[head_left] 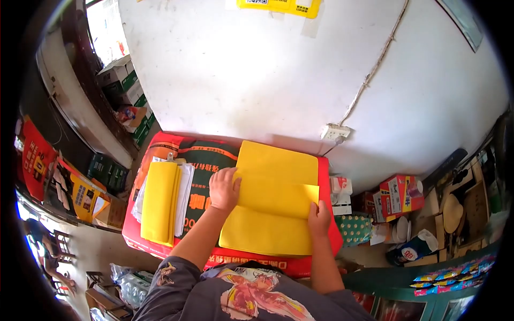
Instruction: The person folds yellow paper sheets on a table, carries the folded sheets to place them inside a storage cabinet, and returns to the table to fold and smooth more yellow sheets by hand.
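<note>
A large yellow sheet (pixel 276 166), perhaps cloth or thick paper, lies over a red and dark green printed surface, its near part folded across the middle. My left hand (pixel 225 189) grips the sheet's left edge at the fold, thumb and fingers curled together. At the right edge my right hand (pixel 319 218) pinches the lifted flap, thumb upward. Left of these, a folded yellow bundle (pixel 160 202) rests on white papers (pixel 185 193) with a metal clip (pixel 171 157) at their top. The fingertips under the sheet are hidden.
A white wall (pixel 241 69) rises behind, with a power socket (pixel 335 132) and plug. Red and white boxes (pixel 397 196) and a green dotted bag (pixel 354 230) stand at right. Stacked cartons (pixel 119 77) are at far left. Wrapped bottles (pixel 133 288) sit below left. Another person (pixel 45 243) is at the left edge.
</note>
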The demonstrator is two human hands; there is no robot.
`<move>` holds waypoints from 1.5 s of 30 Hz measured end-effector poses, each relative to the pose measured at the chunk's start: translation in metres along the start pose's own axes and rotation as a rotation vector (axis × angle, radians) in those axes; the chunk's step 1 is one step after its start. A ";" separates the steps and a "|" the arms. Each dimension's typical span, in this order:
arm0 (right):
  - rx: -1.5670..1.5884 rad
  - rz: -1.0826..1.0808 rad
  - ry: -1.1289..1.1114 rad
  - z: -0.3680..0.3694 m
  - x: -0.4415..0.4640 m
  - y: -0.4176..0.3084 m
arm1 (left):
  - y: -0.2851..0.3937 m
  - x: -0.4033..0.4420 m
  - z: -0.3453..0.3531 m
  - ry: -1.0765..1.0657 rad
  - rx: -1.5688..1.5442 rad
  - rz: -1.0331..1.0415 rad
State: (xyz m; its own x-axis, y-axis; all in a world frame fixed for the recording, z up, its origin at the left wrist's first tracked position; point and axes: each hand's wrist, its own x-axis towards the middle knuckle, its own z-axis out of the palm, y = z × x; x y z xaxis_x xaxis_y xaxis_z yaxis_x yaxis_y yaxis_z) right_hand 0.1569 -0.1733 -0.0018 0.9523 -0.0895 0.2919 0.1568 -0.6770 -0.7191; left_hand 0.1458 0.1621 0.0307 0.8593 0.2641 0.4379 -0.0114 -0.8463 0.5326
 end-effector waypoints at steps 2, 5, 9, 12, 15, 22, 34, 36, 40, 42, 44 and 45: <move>-0.014 0.009 -0.006 0.002 -0.002 -0.001 | 0.023 0.003 -0.005 -0.108 0.195 0.316; 0.036 0.049 0.015 0.004 -0.006 -0.005 | 0.050 -0.008 0.006 -0.499 0.297 0.431; -0.069 0.016 0.031 0.006 -0.005 0.004 | 0.050 -0.012 0.021 -0.734 0.359 0.372; -0.089 -0.013 0.033 0.008 -0.007 0.012 | 0.041 -0.020 0.026 -0.684 0.312 0.366; -0.044 0.044 0.029 0.007 -0.007 0.006 | 0.042 -0.021 0.025 -0.679 0.315 0.336; -0.006 0.146 0.013 0.003 0.007 0.004 | 0.051 -0.021 0.020 -0.735 0.381 0.254; 0.132 0.136 0.076 0.011 0.015 0.011 | 0.070 -0.009 0.016 -0.772 0.368 0.269; 0.137 0.142 0.063 0.014 0.019 0.018 | 0.071 -0.005 0.017 -0.772 0.365 0.283; 0.084 0.142 0.038 0.014 0.025 0.021 | 0.068 -0.007 0.022 -0.779 0.328 0.250; 0.098 0.159 0.026 0.015 0.025 0.023 | 0.067 -0.009 0.024 -0.771 0.324 0.244; 0.111 0.175 0.011 0.014 0.025 0.019 | 0.068 -0.010 0.024 -0.768 0.366 0.234; -0.013 0.206 -0.014 0.013 0.026 0.014 | 0.068 -0.010 0.025 -0.768 0.365 0.234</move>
State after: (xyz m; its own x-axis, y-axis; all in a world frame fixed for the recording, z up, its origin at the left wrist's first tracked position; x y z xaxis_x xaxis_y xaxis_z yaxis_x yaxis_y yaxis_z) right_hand 0.1872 -0.1756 -0.0123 0.9675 -0.2168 0.1304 -0.0451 -0.6550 -0.7542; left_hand 0.1489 0.0900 0.0445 0.9633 -0.2070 -0.1707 -0.1786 -0.9695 0.1677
